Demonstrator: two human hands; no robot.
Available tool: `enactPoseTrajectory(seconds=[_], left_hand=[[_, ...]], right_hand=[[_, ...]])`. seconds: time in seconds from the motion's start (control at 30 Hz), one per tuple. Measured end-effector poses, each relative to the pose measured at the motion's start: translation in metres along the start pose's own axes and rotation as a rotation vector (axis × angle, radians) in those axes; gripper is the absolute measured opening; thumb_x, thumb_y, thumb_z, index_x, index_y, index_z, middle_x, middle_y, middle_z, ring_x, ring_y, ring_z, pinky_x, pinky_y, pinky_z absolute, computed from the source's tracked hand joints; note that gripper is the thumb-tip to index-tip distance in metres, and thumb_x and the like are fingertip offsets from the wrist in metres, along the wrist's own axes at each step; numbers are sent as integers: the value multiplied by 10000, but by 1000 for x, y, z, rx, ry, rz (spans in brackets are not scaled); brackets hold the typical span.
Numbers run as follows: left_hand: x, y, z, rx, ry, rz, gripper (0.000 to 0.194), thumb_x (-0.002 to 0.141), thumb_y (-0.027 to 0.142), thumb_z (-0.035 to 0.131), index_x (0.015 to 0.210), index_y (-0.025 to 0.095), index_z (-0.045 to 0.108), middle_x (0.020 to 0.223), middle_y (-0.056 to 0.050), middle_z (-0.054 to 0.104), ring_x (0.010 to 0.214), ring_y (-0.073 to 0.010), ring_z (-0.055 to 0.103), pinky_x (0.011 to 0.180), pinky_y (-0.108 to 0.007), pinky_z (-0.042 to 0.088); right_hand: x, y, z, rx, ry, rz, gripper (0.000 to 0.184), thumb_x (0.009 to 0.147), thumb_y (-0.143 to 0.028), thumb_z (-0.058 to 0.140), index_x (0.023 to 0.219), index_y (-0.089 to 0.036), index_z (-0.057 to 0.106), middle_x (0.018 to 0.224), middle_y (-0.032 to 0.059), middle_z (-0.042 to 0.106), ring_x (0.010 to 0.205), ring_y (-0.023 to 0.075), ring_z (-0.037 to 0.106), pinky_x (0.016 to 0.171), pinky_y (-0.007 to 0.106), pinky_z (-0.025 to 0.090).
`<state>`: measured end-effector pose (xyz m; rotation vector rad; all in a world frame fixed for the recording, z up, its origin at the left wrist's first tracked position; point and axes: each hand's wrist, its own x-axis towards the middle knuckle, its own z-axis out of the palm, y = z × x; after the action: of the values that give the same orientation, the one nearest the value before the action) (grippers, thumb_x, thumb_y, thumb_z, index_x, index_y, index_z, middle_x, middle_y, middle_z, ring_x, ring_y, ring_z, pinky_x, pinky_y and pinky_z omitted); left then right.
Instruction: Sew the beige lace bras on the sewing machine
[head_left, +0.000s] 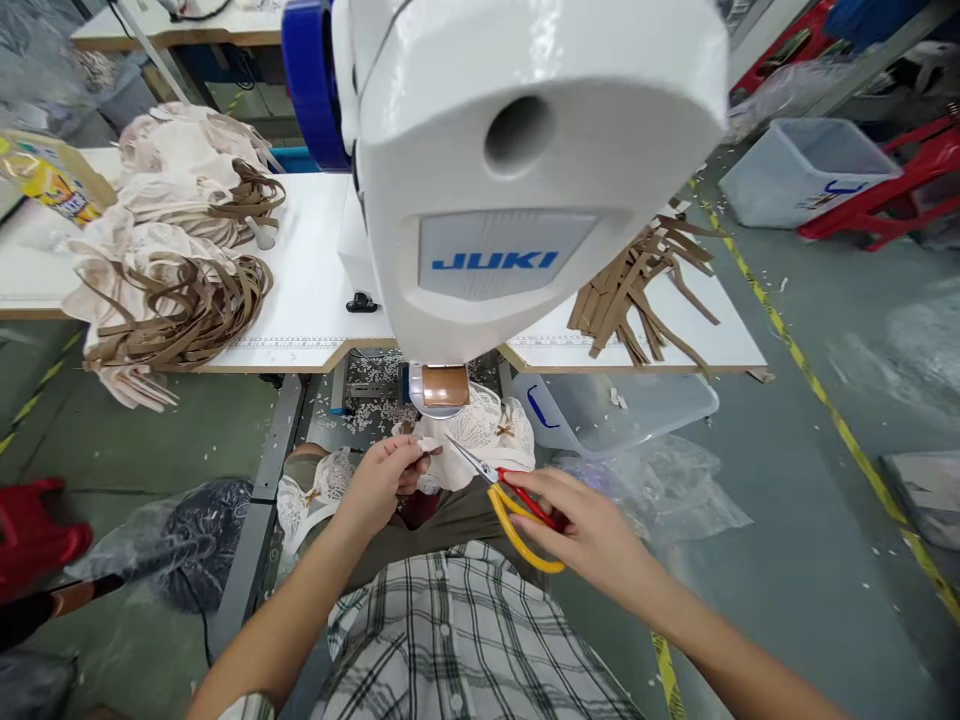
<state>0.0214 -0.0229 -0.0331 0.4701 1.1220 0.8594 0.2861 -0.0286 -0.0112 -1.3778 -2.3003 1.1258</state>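
Pinching a pale cloth edge beside the cream lace garment below the white machine head, the left hand has its grip closed, while the right hand grips red-and-yellow-handled steel scissors — seemingly trimming, where a next snip would call for taut cloth.

The one word that reads clearly is "JUKI", in blue capitals on the gray panel of the white sewing machine, upper centre. The label on the yellow jug, upper left, and the ruler figures along the table edge are too small to read.
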Motion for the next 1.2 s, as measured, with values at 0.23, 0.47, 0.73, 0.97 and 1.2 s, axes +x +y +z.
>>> enactPoseTrajectory(seconds=[0.23,0.47,0.73,0.97,1.2], left_hand=[[1,-3,-5,-52,39,38,355,791,441,747,685,134,605,631,32,534,456,-21,334,449,-183,232],[-1,-7,-5,200,88,130,320,862,442,650,732,150,632,615,26,585,518,-64,488,530,-189,378],[-6,-6,-4,301,139,149,346,888,446,598,713,147,599,576,38,546,510,-62,462,524,-185,355],[-6,-15,5,25,188,189,341,875,407,621,673,163,496,606,60,479,476,-31,353,488,-180,275],[-7,-9,11,-86,117,139,355,865,444,645,711,150,521,663,48,500,486,-18,376,480,-169,260]], right_hand=[[7,-13,7,62,-52,48,464,777,-278,655,1227,-237,549,1145,102,623,916,229,642,776,376,553],[25,-16,19,102,-55,24,415,837,-311,645,1241,-248,574,1201,84,645,1090,241,624,900,382,520],[26,-11,13,110,-115,24,382,918,-335,601,1296,-276,604,1148,53,683,994,201,656,855,321,531],[21,4,-13,-55,29,63,349,938,-411,552,1248,-283,650,1034,56,707,725,173,652,653,308,539],[84,33,-74,-532,419,-24,410,931,-445,527,1241,-199,635,1160,160,670,1027,347,637,838,490,518]])
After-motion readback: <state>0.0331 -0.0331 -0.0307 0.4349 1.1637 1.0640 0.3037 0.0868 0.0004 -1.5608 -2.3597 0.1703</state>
